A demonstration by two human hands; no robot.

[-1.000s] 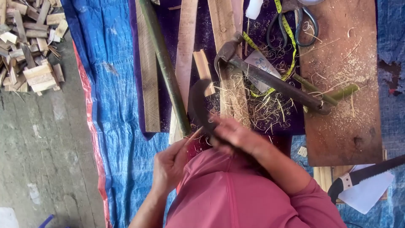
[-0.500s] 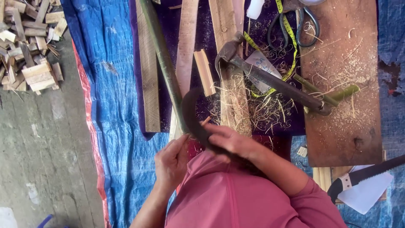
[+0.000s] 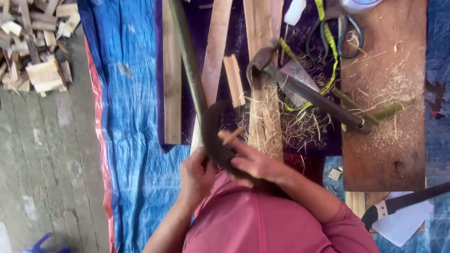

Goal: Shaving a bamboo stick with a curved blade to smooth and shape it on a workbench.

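Note:
My right hand (image 3: 255, 164) grips the handle of a dark curved blade (image 3: 212, 129), which arcs up and to the left over a purple cloth. My left hand (image 3: 197, 174) is closed just left of the blade, fingers curled against it. A short pale stick (image 3: 232, 136) pokes out between the blade and my right thumb; I cannot tell which hand holds it. Both forearms come up from a pink garment (image 3: 262, 225) at the bottom. A green bamboo pole (image 3: 187, 61) runs up from the blade's tip.
Wooden slats (image 3: 172, 75) and a small wood block (image 3: 233, 79) lie on a blue tarp (image 3: 126, 117). A dark-handled hammer (image 3: 304, 89), scissors (image 3: 333, 37), yellow tape (image 3: 328, 51), shavings and a board (image 3: 384, 93) sit right; a saw (image 3: 403, 204) lower right. Offcuts (image 3: 33, 47) pile on concrete.
The curved blade has swung left and lower, from beside the shavings to beside the bamboo pole. The short stick now shows by my right thumb. Both hands have shifted slightly.

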